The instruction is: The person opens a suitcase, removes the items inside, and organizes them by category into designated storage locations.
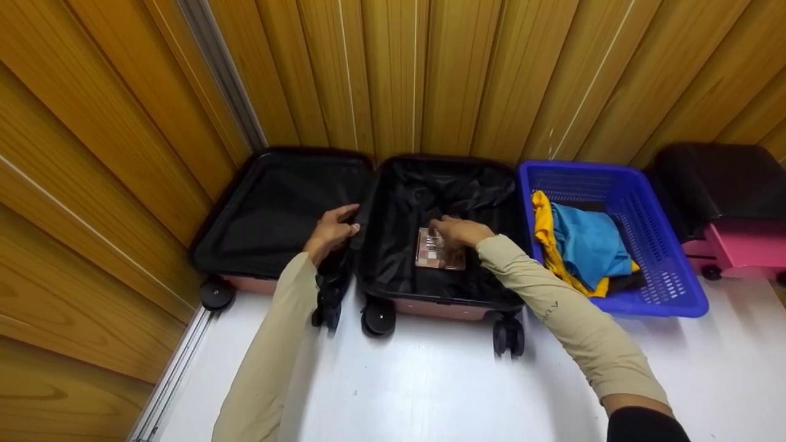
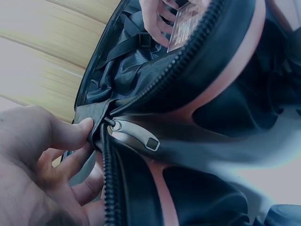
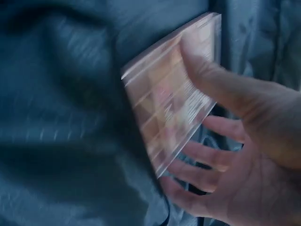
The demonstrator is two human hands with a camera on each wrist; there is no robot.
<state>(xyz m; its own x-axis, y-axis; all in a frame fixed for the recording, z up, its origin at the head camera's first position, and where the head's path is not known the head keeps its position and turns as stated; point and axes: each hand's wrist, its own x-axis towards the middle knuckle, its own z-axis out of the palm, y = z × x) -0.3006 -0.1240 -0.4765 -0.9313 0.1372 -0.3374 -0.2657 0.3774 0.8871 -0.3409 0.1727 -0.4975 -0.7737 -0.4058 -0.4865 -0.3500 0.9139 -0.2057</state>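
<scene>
A suitcase lies spread apart on the floor, its black-lined right half (image 1: pixel 393 258) beside its left half (image 1: pixel 270 215). Inside the right half, my right hand (image 1: pixel 462 233) holds a makeup palette (image 3: pixel 155 101) with a clear lid and several pinkish-brown pans. The thumb lies over the lid and the fingers reach beneath the edge. At the fold between the halves, my left hand (image 1: pixel 331 232) pinches the dark fabric hinge (image 2: pixel 91 115) between thumb and fingers. Close to that thumb hangs a metal zipper pull (image 2: pixel 136 134).
A blue plastic basket (image 1: pixel 691 301) with folded teal and yellow cloth stands against the suitcase's right side. Beyond it are a dark seat-like object (image 1: pixel 718 178) and a pink piece (image 1: pixel 749 248). Wood-patterned walls (image 1: pixel 454 73) rise behind and at left. Black wheels (image 1: pixel 378 318) stick out in front.
</scene>
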